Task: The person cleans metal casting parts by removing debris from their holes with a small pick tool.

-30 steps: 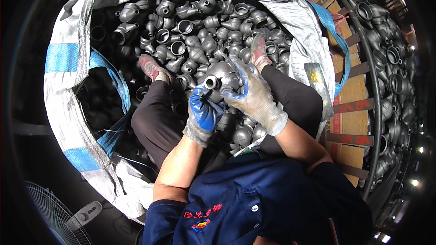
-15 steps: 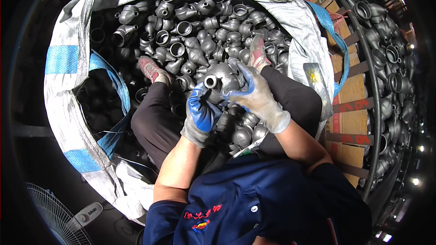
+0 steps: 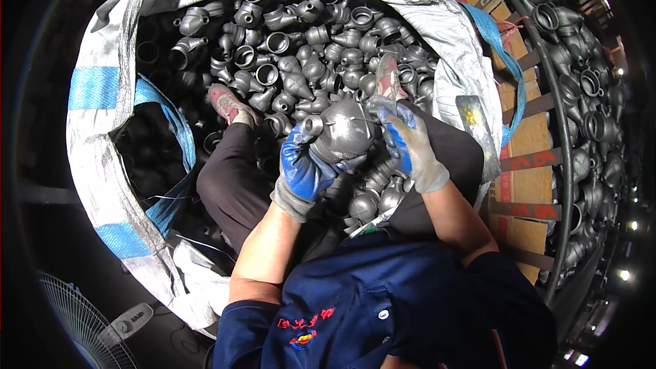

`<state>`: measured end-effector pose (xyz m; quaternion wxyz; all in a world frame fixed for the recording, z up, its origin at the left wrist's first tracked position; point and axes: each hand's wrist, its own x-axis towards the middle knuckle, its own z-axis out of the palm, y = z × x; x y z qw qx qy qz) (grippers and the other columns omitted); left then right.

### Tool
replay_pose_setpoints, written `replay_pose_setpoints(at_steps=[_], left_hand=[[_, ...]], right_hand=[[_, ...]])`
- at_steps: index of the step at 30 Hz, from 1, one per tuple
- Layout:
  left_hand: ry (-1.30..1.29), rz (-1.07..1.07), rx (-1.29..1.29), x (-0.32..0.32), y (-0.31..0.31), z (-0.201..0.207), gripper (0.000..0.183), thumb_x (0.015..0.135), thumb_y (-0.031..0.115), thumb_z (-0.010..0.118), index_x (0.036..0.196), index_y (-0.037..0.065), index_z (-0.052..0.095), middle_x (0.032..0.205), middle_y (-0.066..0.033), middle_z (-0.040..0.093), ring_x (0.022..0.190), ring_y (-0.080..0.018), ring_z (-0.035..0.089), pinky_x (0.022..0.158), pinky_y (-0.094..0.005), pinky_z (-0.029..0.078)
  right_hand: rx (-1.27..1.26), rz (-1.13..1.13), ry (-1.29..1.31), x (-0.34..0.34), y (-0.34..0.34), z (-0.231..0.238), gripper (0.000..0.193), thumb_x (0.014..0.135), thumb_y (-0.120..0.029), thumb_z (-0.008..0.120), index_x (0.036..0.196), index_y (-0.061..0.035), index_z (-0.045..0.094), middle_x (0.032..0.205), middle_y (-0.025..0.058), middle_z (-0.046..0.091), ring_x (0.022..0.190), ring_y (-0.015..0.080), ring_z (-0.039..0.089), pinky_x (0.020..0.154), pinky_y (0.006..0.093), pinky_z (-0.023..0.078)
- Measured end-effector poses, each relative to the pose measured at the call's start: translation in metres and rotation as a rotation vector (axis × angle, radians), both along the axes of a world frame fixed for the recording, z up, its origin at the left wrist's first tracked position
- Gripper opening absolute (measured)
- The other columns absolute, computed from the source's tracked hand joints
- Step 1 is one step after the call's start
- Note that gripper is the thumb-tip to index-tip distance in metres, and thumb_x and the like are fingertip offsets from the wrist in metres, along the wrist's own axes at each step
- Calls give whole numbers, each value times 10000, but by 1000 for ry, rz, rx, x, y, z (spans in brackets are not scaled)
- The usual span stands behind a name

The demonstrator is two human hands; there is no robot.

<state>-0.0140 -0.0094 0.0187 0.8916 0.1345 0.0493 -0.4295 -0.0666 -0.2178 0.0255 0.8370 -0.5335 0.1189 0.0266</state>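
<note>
My left hand [image 3: 305, 167], in a blue and grey work glove, is wrapped round a dark grey metal casting [image 3: 345, 131] from its left side and from below. The casting has a round, bulging body, and a short pipe neck points to the left. My right hand [image 3: 412, 145], gloved the same way, is beside the casting's right end. Its fingertips blur at that edge, so whether they grip it cannot be told. Many similar castings [image 3: 295, 82] lie heaped below and beyond my hands.
A big white woven bag [image 3: 92, 143] with blue straps rings the heap. My legs and pink-grey shoes [image 3: 229, 102] rest among the castings. Right of the bag stands a rack with wooden boards [image 3: 529, 171] and more castings [image 3: 581, 82]. A fan [image 3: 82, 321] stands at lower left.
The casting has turned, so its pipe neck now faces left instead of toward me and its round body shows. My right hand has shifted to the right and slightly down.
</note>
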Motion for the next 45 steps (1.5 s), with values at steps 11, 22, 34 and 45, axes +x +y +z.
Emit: replay_pose_setpoints(at_steps=[11, 22, 34, 45], left_hand=[[85, -101, -140, 15, 0, -21, 619, 937, 508, 490, 1403, 105, 430, 1411, -160, 470, 1249, -385, 496, 947, -640, 446], [-503, 350, 344, 13, -7, -16, 520, 966, 147, 551, 1425, 27, 337, 1262, -152, 548, 1113, -226, 586, 910, -332, 524], [-444, 305, 598, 16, -3, -8, 397, 1015, 360, 445, 1217, 45, 577, 1132, -72, 627, 1045, -159, 596, 901, -348, 508], [-260, -80, 36, 10, -7, 7, 509, 1001, 356, 485, 1327, -35, 476, 1337, -173, 526, 1199, -255, 550, 1030, -403, 454]], right_hand=[[906, 233, 170, -14, -17, -60, 295, 1016, -281, 426, 1230, -116, 544, 711, 40, 566, 519, 119, 465, 364, 223, 338], [778, 105, 114, -21, -22, -47, 286, 1011, -224, 424, 1215, -67, 549, 672, 57, 507, 504, 140, 451, 405, 241, 368], [330, -43, 94, -20, -12, -5, 242, 973, -122, 510, 1175, 9, 522, 714, 25, 500, 521, 85, 443, 401, 208, 345], [-114, 132, 119, 17, -38, 61, 204, 896, -72, 619, 1083, 3, 585, 833, 79, 631, 462, 62, 485, 386, 199, 366]])
